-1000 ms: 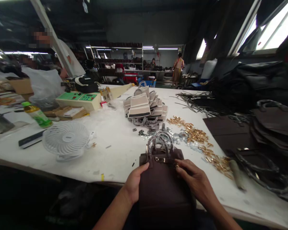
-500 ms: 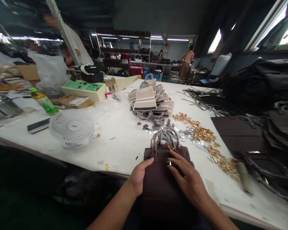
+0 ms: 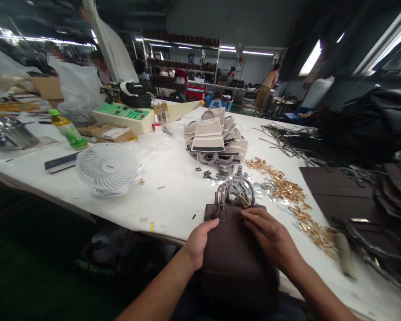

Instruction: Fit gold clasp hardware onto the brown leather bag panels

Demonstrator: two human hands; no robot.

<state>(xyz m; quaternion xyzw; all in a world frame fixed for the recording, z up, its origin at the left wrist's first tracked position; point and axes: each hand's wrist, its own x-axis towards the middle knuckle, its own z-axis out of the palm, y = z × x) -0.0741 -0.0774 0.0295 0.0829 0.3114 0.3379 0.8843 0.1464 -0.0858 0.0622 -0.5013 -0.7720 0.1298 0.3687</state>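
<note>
Two hands (image 3: pixel 198 244), one held brown bag (image 3: pixel 234 258), one white fan (image 3: pixel 107 168), one bottle (image 3: pixel 69 129), one metal pot (image 3: pixel 10 134)

A dark brown bag (image 3: pixel 239 249) sits tilted at the near edge of the table (image 3: pixel 173 205), its plastic-wrapped handles (image 3: pixel 253 191) arching upward, gold-coloured metal (image 3: pixel 243 201) glinting near its top.
</note>
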